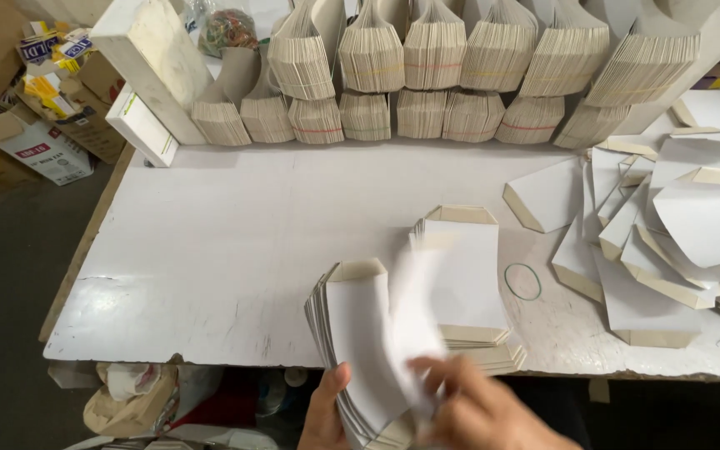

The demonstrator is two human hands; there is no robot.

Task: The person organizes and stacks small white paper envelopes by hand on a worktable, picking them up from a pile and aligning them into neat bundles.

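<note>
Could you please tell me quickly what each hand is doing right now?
Left hand: closed on the stack of white folded paper bags.
Right hand: blurred, flipping one white sheet.

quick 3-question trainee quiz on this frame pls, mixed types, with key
1. True or false: the green rubber band lies loose on the white table.
2. Which hand grips the curved stack of cards from below? A) left hand B) right hand
3. Fill in: the banded bundles stand along the table's ___ edge.

Key: 1 true; 2 A; 3 far. The right hand is blurred at a single white sheet.
</note>
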